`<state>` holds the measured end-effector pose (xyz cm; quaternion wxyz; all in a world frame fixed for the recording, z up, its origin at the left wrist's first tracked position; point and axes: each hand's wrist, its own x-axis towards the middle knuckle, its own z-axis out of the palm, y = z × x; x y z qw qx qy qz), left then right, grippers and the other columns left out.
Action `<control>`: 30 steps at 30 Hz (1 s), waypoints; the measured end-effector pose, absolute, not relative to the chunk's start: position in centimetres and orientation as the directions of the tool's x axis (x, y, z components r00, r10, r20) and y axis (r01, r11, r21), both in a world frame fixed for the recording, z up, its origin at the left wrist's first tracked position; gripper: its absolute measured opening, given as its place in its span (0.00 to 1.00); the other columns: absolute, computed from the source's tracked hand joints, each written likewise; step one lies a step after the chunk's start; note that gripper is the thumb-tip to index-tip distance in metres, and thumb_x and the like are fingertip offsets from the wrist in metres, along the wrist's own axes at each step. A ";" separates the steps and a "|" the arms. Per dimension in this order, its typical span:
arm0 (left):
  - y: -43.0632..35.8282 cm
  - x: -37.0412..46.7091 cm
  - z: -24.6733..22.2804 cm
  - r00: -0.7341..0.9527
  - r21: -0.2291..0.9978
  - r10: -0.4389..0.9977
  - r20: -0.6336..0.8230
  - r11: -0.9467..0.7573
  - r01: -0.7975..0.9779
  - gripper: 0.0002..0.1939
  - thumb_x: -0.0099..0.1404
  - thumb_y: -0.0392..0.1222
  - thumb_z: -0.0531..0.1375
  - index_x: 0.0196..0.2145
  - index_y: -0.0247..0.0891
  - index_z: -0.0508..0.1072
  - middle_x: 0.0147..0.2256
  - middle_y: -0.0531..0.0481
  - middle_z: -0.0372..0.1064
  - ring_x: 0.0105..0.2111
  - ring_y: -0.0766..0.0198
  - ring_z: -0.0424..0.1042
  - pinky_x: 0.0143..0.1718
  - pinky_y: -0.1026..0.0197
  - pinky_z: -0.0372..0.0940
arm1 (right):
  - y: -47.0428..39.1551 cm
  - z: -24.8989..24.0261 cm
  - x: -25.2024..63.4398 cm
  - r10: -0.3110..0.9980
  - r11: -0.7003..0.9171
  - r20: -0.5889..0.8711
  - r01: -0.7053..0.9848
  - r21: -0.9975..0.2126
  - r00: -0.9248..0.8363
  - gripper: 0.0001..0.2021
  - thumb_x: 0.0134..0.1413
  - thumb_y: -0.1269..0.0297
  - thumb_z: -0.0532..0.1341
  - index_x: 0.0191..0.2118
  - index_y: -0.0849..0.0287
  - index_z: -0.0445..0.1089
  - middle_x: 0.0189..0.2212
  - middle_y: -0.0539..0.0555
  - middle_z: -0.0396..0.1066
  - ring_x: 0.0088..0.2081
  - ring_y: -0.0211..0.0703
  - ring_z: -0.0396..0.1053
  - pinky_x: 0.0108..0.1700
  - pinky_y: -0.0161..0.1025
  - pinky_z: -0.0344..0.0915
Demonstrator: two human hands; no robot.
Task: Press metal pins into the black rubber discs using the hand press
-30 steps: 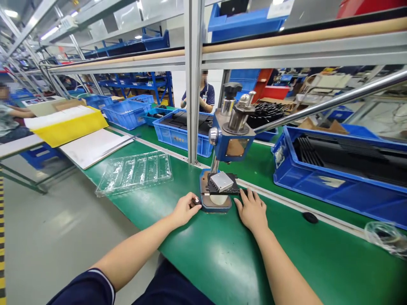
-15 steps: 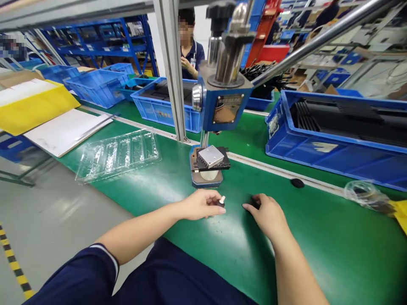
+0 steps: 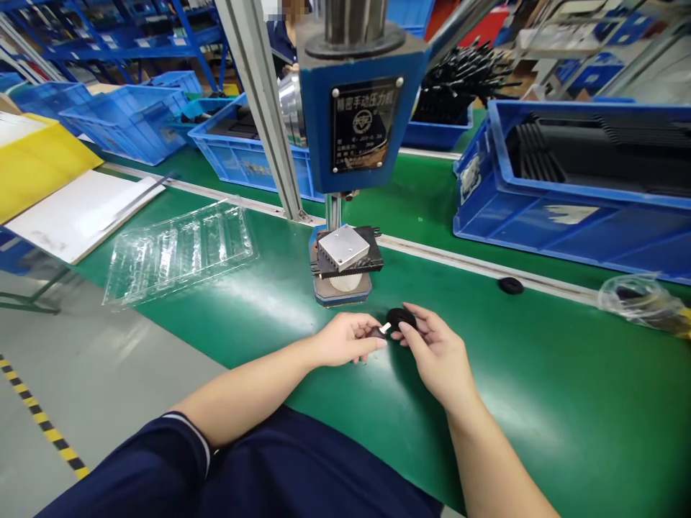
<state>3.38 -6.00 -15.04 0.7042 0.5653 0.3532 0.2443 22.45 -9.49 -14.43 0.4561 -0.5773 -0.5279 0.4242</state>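
A small black part with a white stub (image 3: 380, 330) is pinched between the fingertips of the left hand (image 3: 345, 339), the stub pointing right toward the right hand (image 3: 437, 352). A flat, round black rubber-like disc (image 3: 400, 318) is gripped by the curled right-hand fingers, just beside the stub. Both hands are held just above the smooth green bench mat (image 3: 345, 439). Just beyond the hands stands the blue manual press (image 3: 356, 129), with a ribbed black heat sink carrying a square bare-metal block (image 3: 344, 248) on its base. Right of the right hand, a blue plastic crate (image 3: 540, 223) holds long black finned parts. Left of the left hand lies a clear moulded blister tray (image 3: 178, 252).
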 end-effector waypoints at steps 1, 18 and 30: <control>-6.0 3.4 -15.0 0.638 0.970 0.738 -0.220 0.236 0.062 0.20 0.60 0.51 0.64 0.43 0.32 0.71 0.23 0.56 0.64 0.18 0.74 0.65 0.17 0.71 0.62 | -9.6 -14.4 22.4 0.997 0.018 0.039 0.274 -0.961 0.071 0.21 0.60 0.54 0.59 0.56 0.58 0.65 0.42 0.57 0.74 0.38 0.41 0.74 0.43 0.41 0.72; -5.6 3.1 -14.7 0.638 0.955 0.741 -0.207 0.295 -0.033 0.19 0.64 0.53 0.59 0.41 0.32 0.68 0.29 0.50 0.68 0.18 0.74 0.66 0.15 0.72 0.61 | -10.1 -13.2 22.4 0.911 0.405 0.301 0.487 -0.773 -0.281 0.26 0.59 0.70 0.54 0.63 0.50 0.60 0.61 0.54 0.60 0.62 0.48 0.58 0.63 0.54 0.60; -6.6 4.0 -14.5 0.500 0.967 0.831 -0.245 0.245 0.068 0.16 0.61 0.50 0.63 0.35 0.33 0.68 0.19 0.59 0.61 0.14 0.75 0.60 0.13 0.72 0.56 | -11.1 -11.8 22.9 0.893 0.338 0.136 0.441 -0.831 -0.428 0.33 0.57 0.61 0.63 0.66 0.52 0.54 0.64 0.57 0.55 0.65 0.50 0.53 0.66 0.53 0.54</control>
